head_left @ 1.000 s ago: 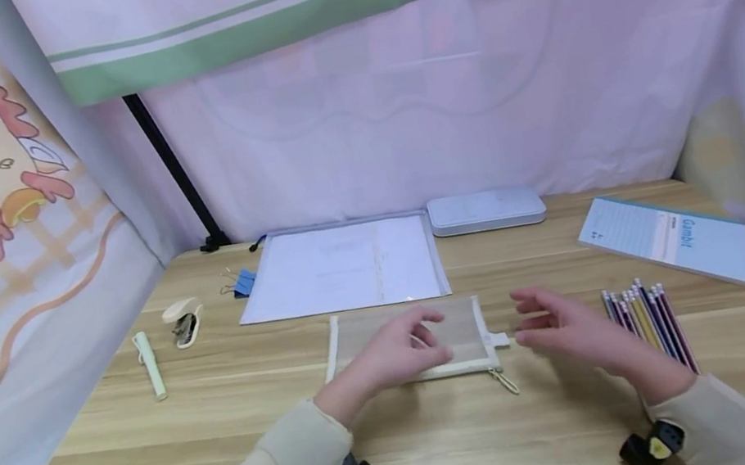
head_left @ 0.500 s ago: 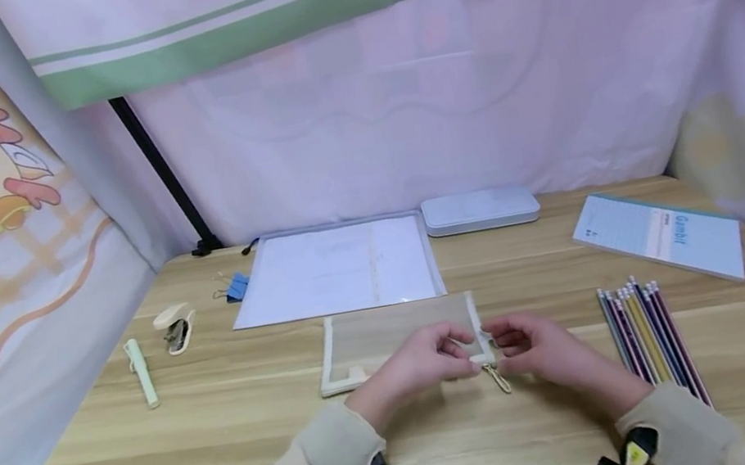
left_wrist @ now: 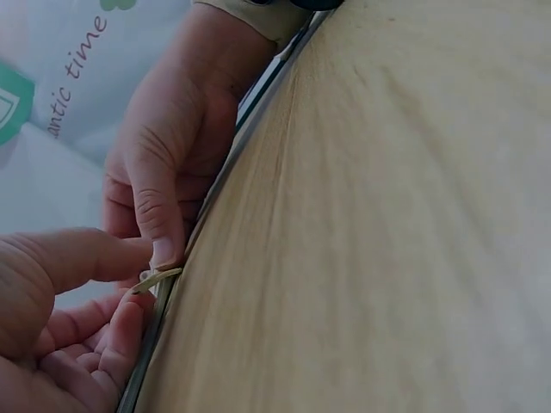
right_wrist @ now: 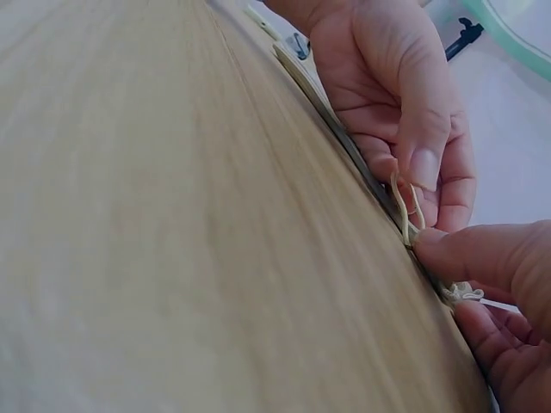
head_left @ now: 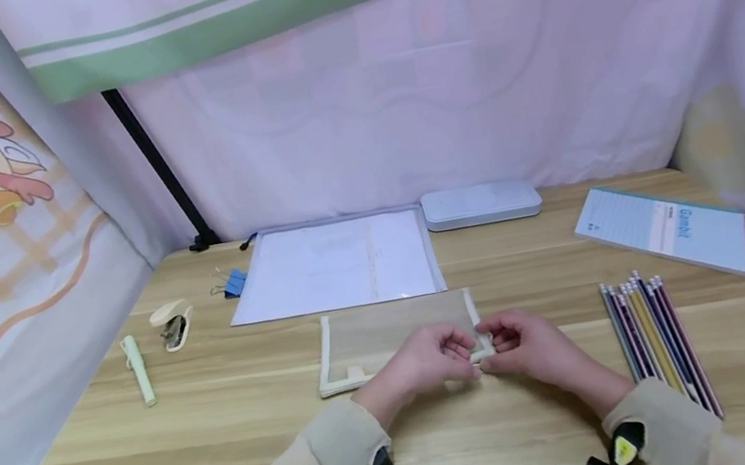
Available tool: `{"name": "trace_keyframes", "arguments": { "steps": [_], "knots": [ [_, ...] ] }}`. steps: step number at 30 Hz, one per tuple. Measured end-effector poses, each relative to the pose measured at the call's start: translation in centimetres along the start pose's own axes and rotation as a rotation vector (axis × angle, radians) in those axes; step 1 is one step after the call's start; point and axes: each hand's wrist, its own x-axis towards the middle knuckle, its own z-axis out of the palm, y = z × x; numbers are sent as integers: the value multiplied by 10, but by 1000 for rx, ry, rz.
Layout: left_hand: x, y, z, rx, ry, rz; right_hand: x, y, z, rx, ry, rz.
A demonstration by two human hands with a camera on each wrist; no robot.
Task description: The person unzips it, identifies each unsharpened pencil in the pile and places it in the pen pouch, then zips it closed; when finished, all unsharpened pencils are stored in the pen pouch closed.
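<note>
We note that both hands have closed in on the near right corner of the mesh zip pouch (head_left: 398, 337), which lies flat on the wooden desk (head_left: 456, 450) just in front of the clear document folder (head_left: 337, 265). A second ago the hands hovered apart above the pouch with fingers loosely spread; now they meet at the zipper end.

The left hand (head_left: 432, 357) pinches the pouch edge beside the zipper, thumb and forefinger pressed together. The right hand (head_left: 523, 343) pinches the cord pull (right_wrist: 408, 211) with its fingertips, the remaining fingers curled under. The left wrist view confirms the cord loop caught between the two thumbs; the right wrist view shows it standing just off the desk edge of the pouch.

We judge that the grip for working the zipper is now set: one hand anchors, the other holds the pull. The pouch itself has not shifted noticeably.

The striped pencils (head_left: 652, 333) lie untouched to the right, near the right sleeve.
</note>
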Motion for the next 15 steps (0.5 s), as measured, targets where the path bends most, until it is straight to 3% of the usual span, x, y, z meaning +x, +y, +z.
{"name": "trace_keyframes", "arguments": {
  "steps": [7, 15],
  "knots": [
    [4, -2, 0, 23, 22, -12, 1, -2, -3, 2, -7, 3],
    [-5, 1, -5, 22, 96, -43, 3, -8, -5, 6, -29, 73]
  ]
}}
